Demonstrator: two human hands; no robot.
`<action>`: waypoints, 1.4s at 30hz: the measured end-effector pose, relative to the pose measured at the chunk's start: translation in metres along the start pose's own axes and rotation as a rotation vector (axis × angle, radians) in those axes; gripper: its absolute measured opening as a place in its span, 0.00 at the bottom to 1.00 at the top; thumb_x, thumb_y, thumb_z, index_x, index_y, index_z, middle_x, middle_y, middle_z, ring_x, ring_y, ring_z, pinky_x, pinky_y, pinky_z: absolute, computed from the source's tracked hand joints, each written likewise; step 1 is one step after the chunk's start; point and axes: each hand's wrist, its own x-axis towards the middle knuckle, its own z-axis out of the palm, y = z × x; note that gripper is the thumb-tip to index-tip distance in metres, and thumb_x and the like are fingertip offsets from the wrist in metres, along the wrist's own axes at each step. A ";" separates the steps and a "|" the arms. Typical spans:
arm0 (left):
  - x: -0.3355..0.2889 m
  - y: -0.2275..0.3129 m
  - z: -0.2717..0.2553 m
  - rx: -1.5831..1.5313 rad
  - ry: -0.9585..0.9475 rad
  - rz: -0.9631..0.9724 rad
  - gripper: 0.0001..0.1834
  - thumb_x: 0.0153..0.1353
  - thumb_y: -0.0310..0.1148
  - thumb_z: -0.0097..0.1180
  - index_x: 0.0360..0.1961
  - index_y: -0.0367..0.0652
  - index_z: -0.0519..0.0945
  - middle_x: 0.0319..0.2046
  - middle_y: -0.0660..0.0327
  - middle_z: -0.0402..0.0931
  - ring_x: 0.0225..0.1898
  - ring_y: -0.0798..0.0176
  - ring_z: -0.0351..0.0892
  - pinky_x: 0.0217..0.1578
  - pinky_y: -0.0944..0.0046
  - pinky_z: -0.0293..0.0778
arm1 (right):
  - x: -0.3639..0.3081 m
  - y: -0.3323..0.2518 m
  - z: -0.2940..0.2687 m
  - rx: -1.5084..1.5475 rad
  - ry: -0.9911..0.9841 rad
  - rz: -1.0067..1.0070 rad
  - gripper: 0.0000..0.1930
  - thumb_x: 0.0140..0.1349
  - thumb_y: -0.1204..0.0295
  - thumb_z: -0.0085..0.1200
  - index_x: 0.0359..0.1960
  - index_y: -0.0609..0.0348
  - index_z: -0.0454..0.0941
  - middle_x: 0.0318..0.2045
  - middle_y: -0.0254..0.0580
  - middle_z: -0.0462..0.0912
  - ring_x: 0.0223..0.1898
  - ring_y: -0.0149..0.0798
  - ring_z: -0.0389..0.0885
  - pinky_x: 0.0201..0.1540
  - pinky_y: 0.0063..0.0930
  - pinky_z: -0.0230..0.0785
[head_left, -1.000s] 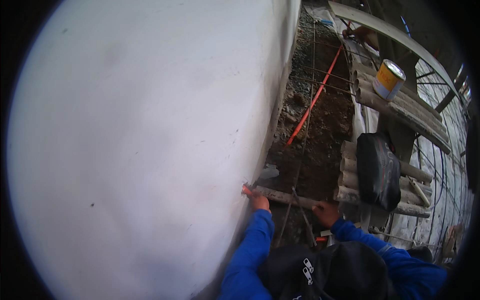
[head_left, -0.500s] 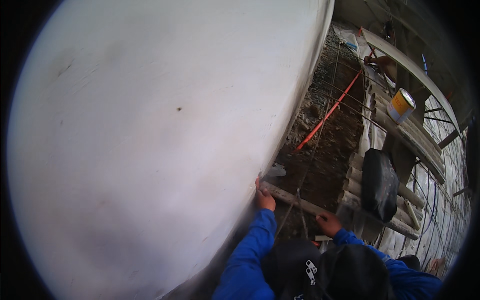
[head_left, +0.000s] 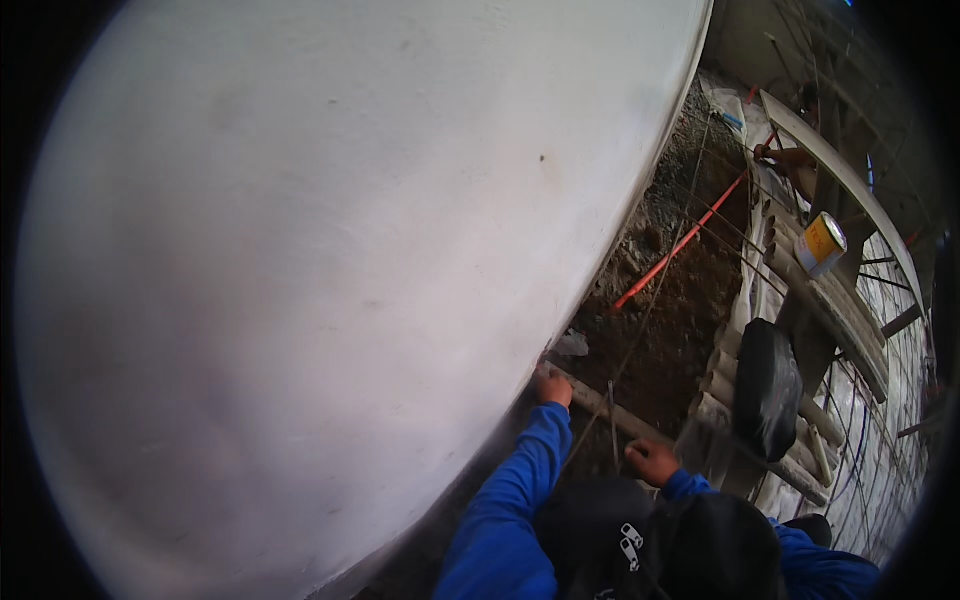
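My left hand (head_left: 556,388) is closed low down beside the edge of a large white wall panel (head_left: 330,250), at one end of a grey pole (head_left: 622,415). What its fingers hold is hidden from view. To the right, my right hand (head_left: 652,462) has its fingers curled just below the other end of that pole. I cannot make out what is in it, if anything. Between the two hands a thin metal rod (head_left: 613,425) stands up across the pole.
A trench of dark soil (head_left: 690,320) runs ahead, crossed by thin bars and an orange pipe (head_left: 685,240). On the right lie stacked grey poles (head_left: 840,315), a yellow-and-white can (head_left: 821,245) and a black bag (head_left: 768,390). Another person's hand (head_left: 768,155) shows at the far end.
The view has shifted, so everything sits lower and further right. An orange thing that showed above my left fingers is no longer visible. My right hand has drawn slightly back from the pole.
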 end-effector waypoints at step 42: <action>-0.048 0.027 -0.035 0.572 -0.584 0.889 0.16 0.72 0.36 0.50 0.51 0.39 0.84 0.52 0.45 0.81 0.57 0.41 0.78 0.67 0.41 0.63 | 0.000 0.039 0.078 0.070 -0.098 -0.069 0.19 0.72 0.55 0.53 0.52 0.55 0.84 0.46 0.56 0.86 0.50 0.60 0.84 0.56 0.49 0.76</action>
